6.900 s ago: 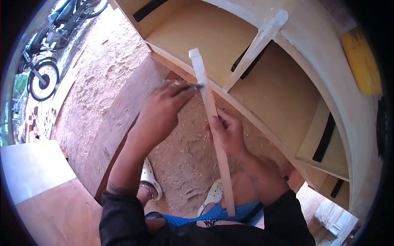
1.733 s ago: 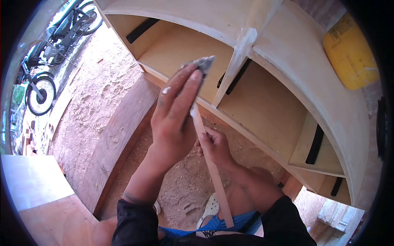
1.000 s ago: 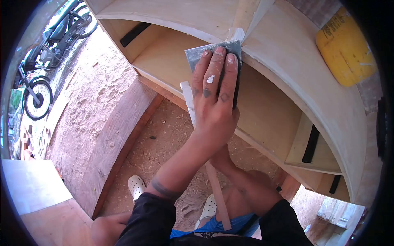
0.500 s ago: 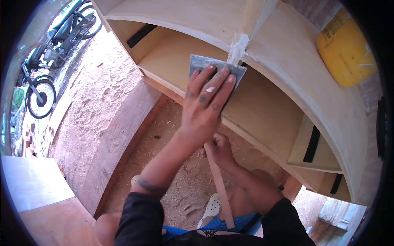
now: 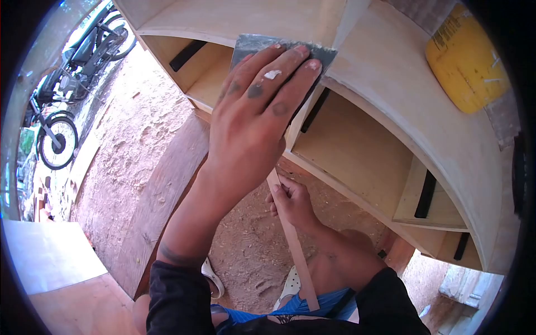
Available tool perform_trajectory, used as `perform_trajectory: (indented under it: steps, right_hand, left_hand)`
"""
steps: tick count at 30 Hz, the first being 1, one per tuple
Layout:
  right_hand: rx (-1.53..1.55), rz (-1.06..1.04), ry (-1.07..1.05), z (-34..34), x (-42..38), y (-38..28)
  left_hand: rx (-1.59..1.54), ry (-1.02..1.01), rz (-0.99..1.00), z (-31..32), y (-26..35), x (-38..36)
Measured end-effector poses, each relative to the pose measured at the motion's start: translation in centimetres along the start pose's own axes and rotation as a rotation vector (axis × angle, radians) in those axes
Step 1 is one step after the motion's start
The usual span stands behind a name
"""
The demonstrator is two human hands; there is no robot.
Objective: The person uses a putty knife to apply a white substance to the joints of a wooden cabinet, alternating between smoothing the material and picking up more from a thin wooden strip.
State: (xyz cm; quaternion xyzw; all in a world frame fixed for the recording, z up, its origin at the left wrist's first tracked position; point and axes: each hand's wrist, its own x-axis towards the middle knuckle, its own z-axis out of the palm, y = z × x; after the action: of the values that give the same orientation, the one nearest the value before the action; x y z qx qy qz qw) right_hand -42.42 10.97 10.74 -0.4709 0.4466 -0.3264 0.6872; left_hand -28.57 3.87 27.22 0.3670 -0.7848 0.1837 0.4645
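Observation:
My left hand [image 5: 251, 120], with white and grey smears on its fingers, is closed on a flat metal scraper [image 5: 243, 47]. Its blade lies over the curved front edge of a pale wooden cabinet [image 5: 385, 106], by the joint of an upright divider, and my hand hides part of that joint. Lower down, my right hand [image 5: 297, 205] is wrapped round a thin wooden strip [image 5: 298, 259], which slants down to my lap. Open compartments with black slide strips show below the curved top.
On the cabinet top at the right stands a yellow plastic container [image 5: 468, 61]. A broad plank [image 5: 159, 195] lies on the sandy ground to the left. Pale boards [image 5: 56, 254] fill the lower left corner. Motorcycles [image 5: 67, 84] are parked beyond.
My left hand has moved up and closer to the camera with the scraper, from below the white-smeared joint to over it. My right hand keeps the strip, slightly lower and more in view.

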Motion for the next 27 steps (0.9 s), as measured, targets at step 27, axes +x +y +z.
perform_trajectory:
  steps: [27]
  right_hand:
    - [0.024, 0.06, -0.034, 0.6, 2.5, 1.5]
  left_hand:
    - [-0.267, -0.104, -0.589, -3.7, -1.3, -6.8]
